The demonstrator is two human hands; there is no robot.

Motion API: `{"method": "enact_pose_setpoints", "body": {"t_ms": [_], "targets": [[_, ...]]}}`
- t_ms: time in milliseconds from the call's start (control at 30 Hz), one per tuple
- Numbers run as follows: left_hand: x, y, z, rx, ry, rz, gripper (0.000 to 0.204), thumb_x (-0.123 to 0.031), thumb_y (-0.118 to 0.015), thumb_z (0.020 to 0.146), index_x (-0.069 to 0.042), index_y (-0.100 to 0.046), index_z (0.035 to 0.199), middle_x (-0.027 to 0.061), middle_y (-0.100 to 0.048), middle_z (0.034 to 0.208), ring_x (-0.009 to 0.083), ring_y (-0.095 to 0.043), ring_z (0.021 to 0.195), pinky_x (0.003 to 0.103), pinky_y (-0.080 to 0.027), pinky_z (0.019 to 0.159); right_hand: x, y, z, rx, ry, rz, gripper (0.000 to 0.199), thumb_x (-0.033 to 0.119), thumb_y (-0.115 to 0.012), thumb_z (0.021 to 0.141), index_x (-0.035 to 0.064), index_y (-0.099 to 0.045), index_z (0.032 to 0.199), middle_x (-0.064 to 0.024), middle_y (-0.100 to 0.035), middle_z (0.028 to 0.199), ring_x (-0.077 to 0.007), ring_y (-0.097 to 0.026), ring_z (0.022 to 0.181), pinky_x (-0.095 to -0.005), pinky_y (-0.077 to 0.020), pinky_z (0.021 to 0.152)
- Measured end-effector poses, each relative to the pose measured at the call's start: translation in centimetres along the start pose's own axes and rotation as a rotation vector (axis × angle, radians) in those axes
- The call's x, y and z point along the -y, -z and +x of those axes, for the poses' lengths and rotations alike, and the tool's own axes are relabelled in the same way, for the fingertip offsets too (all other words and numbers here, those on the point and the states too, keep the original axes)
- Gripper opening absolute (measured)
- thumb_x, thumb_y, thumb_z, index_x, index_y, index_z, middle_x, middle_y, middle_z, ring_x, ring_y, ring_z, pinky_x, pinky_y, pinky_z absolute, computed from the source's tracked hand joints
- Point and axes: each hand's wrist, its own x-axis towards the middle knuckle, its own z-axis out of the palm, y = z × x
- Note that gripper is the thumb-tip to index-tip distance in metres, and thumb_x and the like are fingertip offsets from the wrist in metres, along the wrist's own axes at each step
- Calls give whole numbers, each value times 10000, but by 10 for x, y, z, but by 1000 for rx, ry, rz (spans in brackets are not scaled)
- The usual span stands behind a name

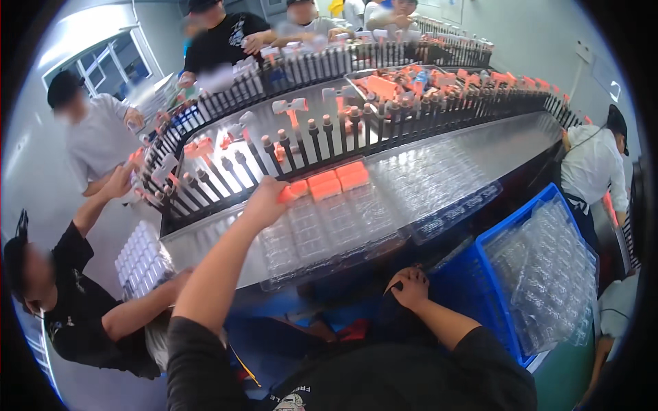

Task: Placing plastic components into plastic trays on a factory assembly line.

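Observation:
My left hand [264,204] reaches across to the far side of a clear plastic blister tray [312,229]. Its fingers are closed on an orange block [296,188] at the tray's far left. To the right of that block, several more orange blocks [336,179] sit side by side in the tray's far compartments. The nearer compartments show only bare clear plastic. By the near edge of the bench my right hand [411,286] is held low, its fingers curled. Something dark shows between its thumb and fingers, too unclear to name.
A conveyor with upright black pegs [329,137] curves behind the tray, some pegs bearing orange and silvery heads. More clear trays [432,171] lie on the metal bench to the right. A blue crate [490,274] holds stacked clear trays. A co-worker [75,308] stands close on the left.

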Motion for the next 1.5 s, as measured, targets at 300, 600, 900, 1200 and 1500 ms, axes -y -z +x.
{"method": "enact_pose_setpoints", "body": {"t_ms": [300,600,900,1200,1500], "targets": [[31,-46,20,-103,-214,-108,549,-219,-761,780,-47,-622,1282,167,-638,1238,351,-599,1146,429,-465,999,35,-11,6,-44,242,-250,648,572,-639,805,188,-606,1325,-213,-445,1458,-473,-334,1373,-633,-268,1095],[58,-21,-32,-178,-51,-505,493,-184,-723,841,-10,-620,1290,193,-678,1171,305,-662,1051,348,-516,921,226,293,-27,381,980,326,347,323,-737,870,95,-702,1129,-137,-692,1140,-287,-661,1071,-365,-512,940],[83,-14,-16,-543,125,-257,201,-223,-642,902,-53,-705,991,144,-701,861,313,-687,790,407,-538,725,364,425,175,20,430,-145,522,412,-728,761,29,-688,1113,-153,-712,993,-261,-704,850,-400,-545,766],[84,-13,-22,-550,137,-272,210,-266,-637,903,-77,-712,956,135,-696,832,336,-676,788,430,-526,715,385,327,129,-1110,1012,342,297,189,-719,843,61,-632,1096,-134,-693,971,-363,-665,889,-445,-513,802],[111,-16,-15,-613,255,-233,207,-268,-615,909,-93,-709,968,145,-704,868,362,-676,835,450,-528,738,361,200,129,-346,993,14,442,185,-738,790,51,-617,1193,-131,-589,1158,-338,-569,1112,-474,-464,926]]}}
